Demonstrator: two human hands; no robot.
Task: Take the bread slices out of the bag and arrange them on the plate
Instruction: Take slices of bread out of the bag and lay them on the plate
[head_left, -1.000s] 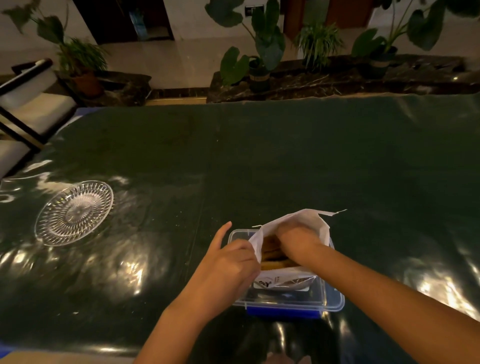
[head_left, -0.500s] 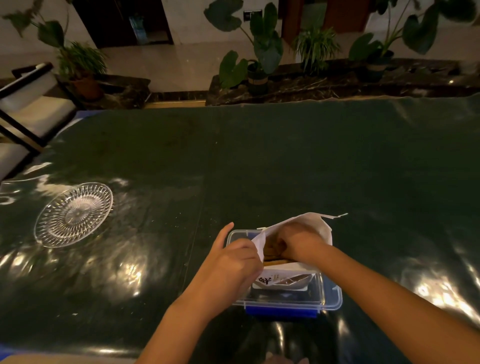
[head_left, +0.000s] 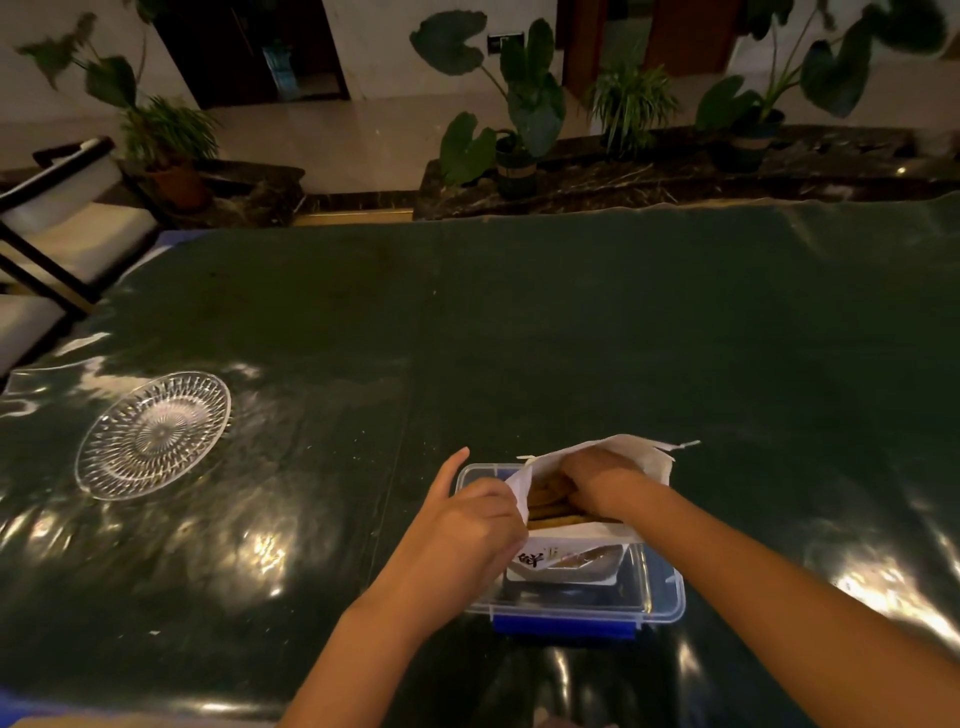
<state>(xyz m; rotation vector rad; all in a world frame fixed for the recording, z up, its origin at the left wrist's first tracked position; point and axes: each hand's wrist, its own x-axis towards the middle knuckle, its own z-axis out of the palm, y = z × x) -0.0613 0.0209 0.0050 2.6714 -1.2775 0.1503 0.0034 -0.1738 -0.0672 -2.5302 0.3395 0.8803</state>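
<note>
Just starting. No bread on the glass plate (head_left: 154, 435) yet, far off to the left on the dark table (head_left: 571, 322). White bag (head_left: 597, 470) standing in a clear box (head_left: 660, 597), near and a bit right. Left hand (head_left: 467, 530) pinched shut on the bag's left edge, pulling it open. Right hand (head_left: 597, 480) deep inside among the brown bread slices (head_left: 548, 506). Fingers hidden by the bag, so cannot tell whether gripping a slice. Number of slices hard to make out. All still to move.

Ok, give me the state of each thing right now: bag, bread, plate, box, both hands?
Bag: open, standing in the box.
Bread: inside the bag.
Plate: empty, far left.
Box: lidless, holding the bag.
Left hand: pinching the bag's edge.
Right hand: inside the bag, on the bread.
</note>
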